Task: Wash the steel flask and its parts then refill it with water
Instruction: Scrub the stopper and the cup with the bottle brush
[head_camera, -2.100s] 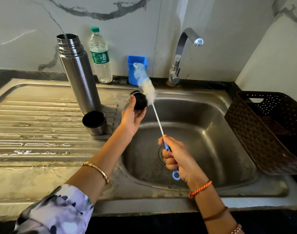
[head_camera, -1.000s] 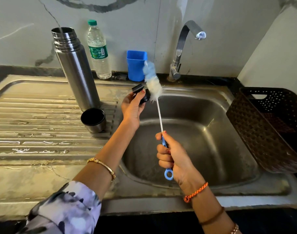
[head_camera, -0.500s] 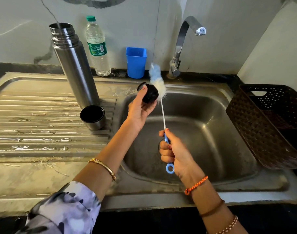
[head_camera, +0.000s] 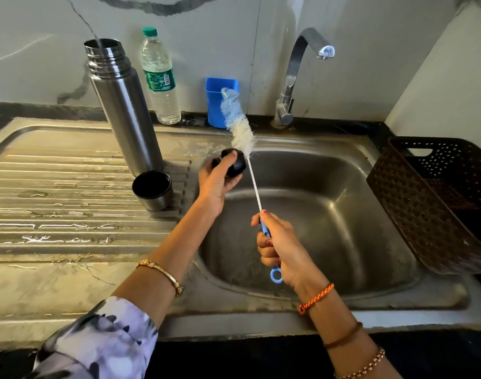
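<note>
Steel flask (head_camera: 124,110) stands upright and open-mouthed on the ribbed drainboard (head_camera: 56,187), left of the sink basin (head_camera: 329,228), with its steel cup (head_camera: 153,190) mouth-up just in front of it. My left hand (head_camera: 217,184) is closed around the flask's black stopper (head_camera: 235,163), holding it over the basin's left edge. My right hand (head_camera: 279,247) grips the blue handle of the bottle brush (head_camera: 238,124), whose white bristles touch the stopper's right side while its blue tip points up toward the wall. Behind the flask a plastic water bottle (head_camera: 160,77) and a blue cup (head_camera: 220,101) stand on the counter by the wall. No water shows at the tap (head_camera: 296,75). A brown perforated basket (head_camera: 430,203) rests at the sink's right.
</note>
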